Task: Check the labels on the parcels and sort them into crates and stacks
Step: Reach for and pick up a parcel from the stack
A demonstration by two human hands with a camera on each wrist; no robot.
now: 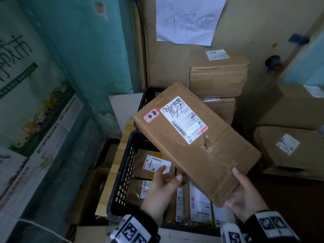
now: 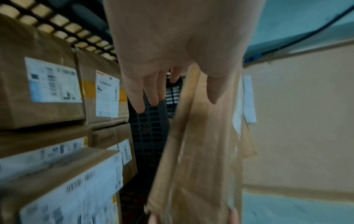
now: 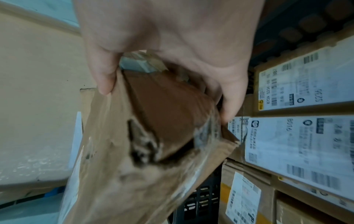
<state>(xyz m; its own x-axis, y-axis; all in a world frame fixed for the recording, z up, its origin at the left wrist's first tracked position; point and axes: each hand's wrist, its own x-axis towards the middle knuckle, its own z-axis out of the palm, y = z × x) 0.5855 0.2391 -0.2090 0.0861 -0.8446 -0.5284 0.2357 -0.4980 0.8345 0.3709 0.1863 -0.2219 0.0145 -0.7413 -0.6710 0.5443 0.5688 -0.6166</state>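
A flat brown cardboard parcel [image 1: 192, 148] is held tilted above a black plastic crate [image 1: 122, 169]. Its top face carries a white shipping label [image 1: 182, 118] with handwriting, a small red-edged sticker [image 1: 150, 115] and a tear [image 1: 207, 143] in the tape. My right hand [image 1: 242, 188] grips the near right corner, thumb on top and fingers curled underneath; the right wrist view shows that hand [image 3: 172, 37] on the torn end of the parcel [image 3: 134, 151]. My left hand [image 1: 163, 185] has straight fingers, and its thumb touches the parcel's near left edge [image 2: 201, 151].
Several labelled brown parcels [image 1: 152, 165] lie in the crate. A second black crate [image 1: 150, 95] stands behind it. Cardboard boxes are stacked at the back [image 1: 217, 74] and at the right [image 1: 287, 148]. A handwritten paper sign [image 1: 187, 18] hangs on the wall. Printed cartons [image 1: 35, 102] stand at the left.
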